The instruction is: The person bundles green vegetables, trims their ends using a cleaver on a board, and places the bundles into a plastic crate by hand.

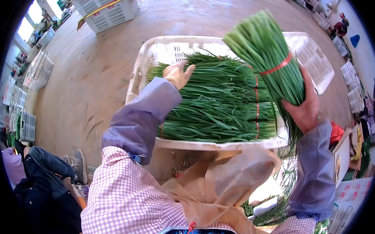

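Note:
My right hand (306, 106) grips a bunch of garlic chives (272, 52) near its leafy end. A red band goes round the bunch, and its pale cut stems point up and to the left, above the crate's right side. My left hand (177, 75) lies on the chives at the crate's back left, thumb apart from the fingers, its fingertips partly lost against the leaves. Below it, several banded bunches of chives (220, 99) lie side by side in a white plastic crate (209, 146). Their red bands show mostly toward the right.
Another white crate (111, 15) with a yellow strap stands farther back on the floor. More crates (39, 72) line the left side. A seated person (45, 184) is close by at left. Loose chives (277, 213) and a red plastic bag (336, 133) are at my right.

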`<state>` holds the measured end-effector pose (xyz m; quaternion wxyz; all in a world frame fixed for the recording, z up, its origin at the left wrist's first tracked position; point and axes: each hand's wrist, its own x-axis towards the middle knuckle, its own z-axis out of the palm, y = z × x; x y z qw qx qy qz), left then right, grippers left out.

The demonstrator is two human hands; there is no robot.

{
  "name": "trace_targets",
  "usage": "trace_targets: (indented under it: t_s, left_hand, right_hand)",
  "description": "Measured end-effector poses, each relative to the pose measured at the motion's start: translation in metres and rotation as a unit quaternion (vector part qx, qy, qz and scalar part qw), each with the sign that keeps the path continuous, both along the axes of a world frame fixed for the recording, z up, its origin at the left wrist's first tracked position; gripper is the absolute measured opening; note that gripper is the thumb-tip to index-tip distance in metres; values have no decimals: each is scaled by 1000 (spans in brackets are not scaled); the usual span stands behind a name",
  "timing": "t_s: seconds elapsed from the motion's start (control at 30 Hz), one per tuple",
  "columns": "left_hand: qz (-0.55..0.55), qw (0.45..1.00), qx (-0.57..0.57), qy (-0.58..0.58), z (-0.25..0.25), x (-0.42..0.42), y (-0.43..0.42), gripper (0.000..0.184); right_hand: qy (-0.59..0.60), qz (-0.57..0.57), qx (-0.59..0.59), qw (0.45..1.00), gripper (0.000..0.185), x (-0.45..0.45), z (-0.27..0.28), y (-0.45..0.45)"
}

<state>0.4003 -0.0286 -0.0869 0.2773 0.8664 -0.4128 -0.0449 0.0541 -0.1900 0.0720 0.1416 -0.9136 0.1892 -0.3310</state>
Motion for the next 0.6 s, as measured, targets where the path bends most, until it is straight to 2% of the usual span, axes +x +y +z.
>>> trace_targets:
  t_s: [0.1, 0.13, 0.2, 0.3, 0.33, 0.43, 0.57, 0.6]
  left_hand:
    - [4, 991, 99, -86, -44, 54, 1, 53]
    - [-7, 988, 126, -89, -55, 63, -1, 52]
    - [-29, 979, 179, -97, -68, 83, -4, 51]
    - [-46, 989, 108, -93, -93, 85, -4, 53]
    - [-32, 988, 140, -57, -87, 79, -5, 52]
    - [28, 979, 169, -108, -88, 57, -14, 48]
    - [54, 982, 105, -149, -101, 50, -17, 40]
    - [53, 975, 49, -211, -103, 47, -16, 31]
  right_hand:
    - [36, 34, -53, 997, 87, 62, -2, -25]
    - [14, 71, -86, 994, 86, 83, -4, -31]
    - [69, 69, -97, 990, 84, 121, -7, -41]
    - [101, 106, -152, 977, 84, 179, -22, -55]
    - [112, 125, -167, 972, 86, 198, -29, -56]
    - [179, 141, -182, 957, 87, 253, -60, -52]
    - [258, 157, -162, 939, 94, 321, -114, -35]
    - [241, 180, -164, 939, 93, 335, -127, -29]
